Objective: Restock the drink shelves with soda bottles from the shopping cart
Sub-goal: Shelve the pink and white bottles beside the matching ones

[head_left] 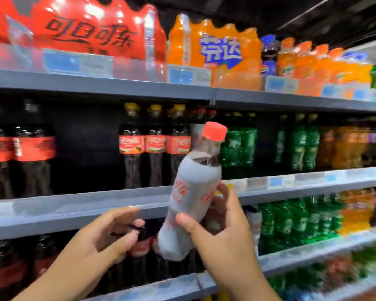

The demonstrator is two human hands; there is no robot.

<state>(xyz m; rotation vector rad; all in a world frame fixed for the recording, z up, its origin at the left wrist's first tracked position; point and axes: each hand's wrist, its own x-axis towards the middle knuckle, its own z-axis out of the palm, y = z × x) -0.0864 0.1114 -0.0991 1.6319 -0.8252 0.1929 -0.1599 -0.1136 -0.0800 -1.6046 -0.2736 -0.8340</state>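
We see our two bare hands: left hand point(109, 234) left of the grey bottle point(190, 192), right hand point(223, 229) right of it, forearms point(59, 276) bare too.

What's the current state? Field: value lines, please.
held item: grey-label soda bottle, red cap, tilted
right hand: grips the bottle's lower half
left hand: left of the bottle's base, fingers curled; grip unclear
middle shelf: cola bottles, open gap to their left, green bottles to their right
top shelf: red multipack, orange multipack
image: motion-blurred
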